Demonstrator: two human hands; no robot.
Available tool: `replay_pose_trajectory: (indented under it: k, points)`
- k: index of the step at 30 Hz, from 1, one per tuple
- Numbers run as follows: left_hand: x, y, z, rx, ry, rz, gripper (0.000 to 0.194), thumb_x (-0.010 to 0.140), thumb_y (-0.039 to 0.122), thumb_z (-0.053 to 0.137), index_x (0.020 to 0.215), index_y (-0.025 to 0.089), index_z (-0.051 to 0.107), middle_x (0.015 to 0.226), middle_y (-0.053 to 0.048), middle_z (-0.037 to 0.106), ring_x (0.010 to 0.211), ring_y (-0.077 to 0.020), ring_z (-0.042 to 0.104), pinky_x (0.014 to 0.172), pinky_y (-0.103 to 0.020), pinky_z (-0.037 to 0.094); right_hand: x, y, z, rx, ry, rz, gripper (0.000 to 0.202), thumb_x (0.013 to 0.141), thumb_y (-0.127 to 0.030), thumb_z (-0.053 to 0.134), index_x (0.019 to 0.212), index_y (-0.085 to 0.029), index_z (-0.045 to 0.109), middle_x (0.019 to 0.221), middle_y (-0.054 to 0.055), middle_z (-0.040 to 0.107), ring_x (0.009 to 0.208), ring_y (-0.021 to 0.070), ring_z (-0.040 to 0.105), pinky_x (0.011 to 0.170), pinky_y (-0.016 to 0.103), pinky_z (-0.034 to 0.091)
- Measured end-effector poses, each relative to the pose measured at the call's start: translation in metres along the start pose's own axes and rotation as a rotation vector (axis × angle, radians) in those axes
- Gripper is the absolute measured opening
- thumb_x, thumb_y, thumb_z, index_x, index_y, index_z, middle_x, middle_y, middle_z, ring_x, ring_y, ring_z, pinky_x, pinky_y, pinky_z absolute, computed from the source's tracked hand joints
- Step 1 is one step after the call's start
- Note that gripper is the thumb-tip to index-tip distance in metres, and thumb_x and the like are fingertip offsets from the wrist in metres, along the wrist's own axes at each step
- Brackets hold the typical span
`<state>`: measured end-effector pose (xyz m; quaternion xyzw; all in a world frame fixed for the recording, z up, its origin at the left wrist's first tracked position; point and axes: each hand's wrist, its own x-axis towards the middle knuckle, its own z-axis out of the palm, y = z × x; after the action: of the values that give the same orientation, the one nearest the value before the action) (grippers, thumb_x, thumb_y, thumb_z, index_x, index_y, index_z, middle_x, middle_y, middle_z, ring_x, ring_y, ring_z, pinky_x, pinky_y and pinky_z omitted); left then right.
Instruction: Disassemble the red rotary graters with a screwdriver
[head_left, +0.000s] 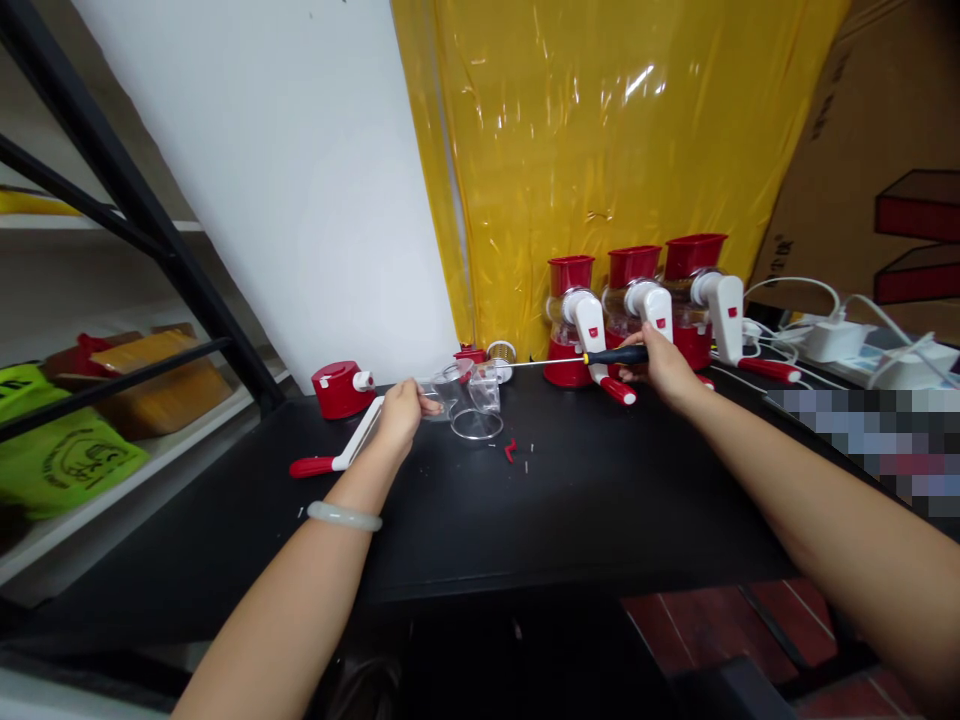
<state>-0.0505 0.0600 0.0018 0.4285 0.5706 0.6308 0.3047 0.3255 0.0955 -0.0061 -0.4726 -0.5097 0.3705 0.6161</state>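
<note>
My left hand grips a clear plastic grater housing by its left side, low over the black table. In my right hand is a screwdriver with a dark handle, its long thin shaft level and pointing left to the housing. Whether the tip sits in a screw is too small to tell. Left of my left hand lie a white crank with a red handle and a red base. A small red part and a few screws lie in front of the housing.
Three red and white rotary graters stand at the back right. A metal grating drum lies behind the housing. White cables and plugs crowd the right end. A black-framed shelf rises at left, a white board behind.
</note>
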Motion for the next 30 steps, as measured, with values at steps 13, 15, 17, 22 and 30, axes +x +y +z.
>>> replay_pose_trajectory:
  k: [13, 15, 17, 22, 30]
  points:
    - [-0.002, 0.002, 0.0, 0.019, -0.015, -0.004, 0.015, 0.078, 0.02, 0.042, 0.066, 0.02, 0.051, 0.04, 0.001, 0.056, 0.04, -0.0179, 0.058, 0.05, -0.028, 0.05, -0.004, 0.0, 0.004, 0.286, 0.0, 0.101, 0.013, 0.069, -0.017, 0.062, 0.078, -0.024, 0.056, 0.063, -0.004, 0.059, 0.049, 0.0117, 0.053, 0.048, 0.025, 0.049]
    - [-0.004, 0.003, 0.001, 0.02, -0.025, -0.003, 0.016, 0.08, 0.023, 0.043, 0.066, 0.02, 0.051, 0.041, 0.0, 0.057, 0.04, -0.0179, 0.058, 0.051, -0.028, 0.05, -0.005, -0.002, 0.003, 0.337, -0.026, 0.1, 0.014, 0.067, -0.016, 0.06, 0.077, -0.024, 0.056, 0.063, -0.004, 0.06, 0.053, 0.0128, 0.055, 0.05, 0.025, 0.05]
    - [-0.006, 0.004, 0.001, 0.02, -0.026, -0.004, 0.018, 0.081, 0.025, 0.044, 0.065, 0.02, 0.05, 0.042, 0.0, 0.058, 0.041, -0.018, 0.058, 0.051, -0.029, 0.05, -0.004, -0.002, 0.002, 0.355, -0.032, 0.085, 0.009, 0.07, -0.021, 0.062, 0.076, -0.024, 0.055, 0.063, -0.003, 0.059, 0.054, 0.0133, 0.056, 0.051, 0.026, 0.051]
    - [-0.004, 0.003, 0.001, 0.021, -0.026, -0.006, 0.018, 0.082, 0.022, 0.042, 0.066, 0.02, 0.05, 0.042, 0.0, 0.057, 0.042, -0.0184, 0.058, 0.052, -0.03, 0.051, 0.006, 0.002, 0.003, 0.183, 0.057, 0.159, 0.041, 0.089, -0.062, 0.047, 0.073, -0.024, 0.052, 0.055, -0.001, 0.055, 0.046, 0.0158, 0.053, 0.049, 0.033, 0.051]
    - [0.001, -0.004, 0.0, -0.009, 0.027, 0.001, 0.018, 0.082, 0.027, 0.045, 0.067, 0.021, 0.051, 0.046, -0.001, 0.058, 0.049, -0.0217, 0.063, 0.058, -0.034, 0.054, 0.0, 0.008, 0.0, -0.004, -0.063, 0.041, 0.038, 0.086, -0.058, 0.058, 0.069, -0.026, 0.051, 0.04, -0.005, 0.04, 0.038, 0.0136, 0.039, 0.044, 0.03, 0.044]
